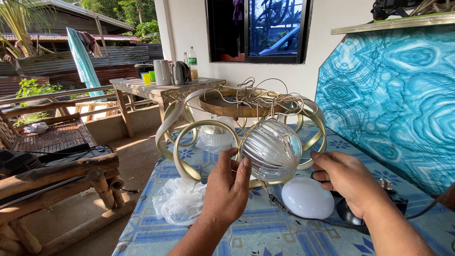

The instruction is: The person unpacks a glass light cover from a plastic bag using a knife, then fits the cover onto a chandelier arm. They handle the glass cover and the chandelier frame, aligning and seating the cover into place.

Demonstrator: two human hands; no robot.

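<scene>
Ribbed glass globe shade point(271, 149), steadied on gold ring chandelier point(246, 114) by left hand point(227, 187) fingers, curled around it; right hand point(348, 180) open beside it, nothing held.

Two bare forearms, left hand point(227, 187) and right hand point(348, 182), no sleeves, rings or gloves
</scene>
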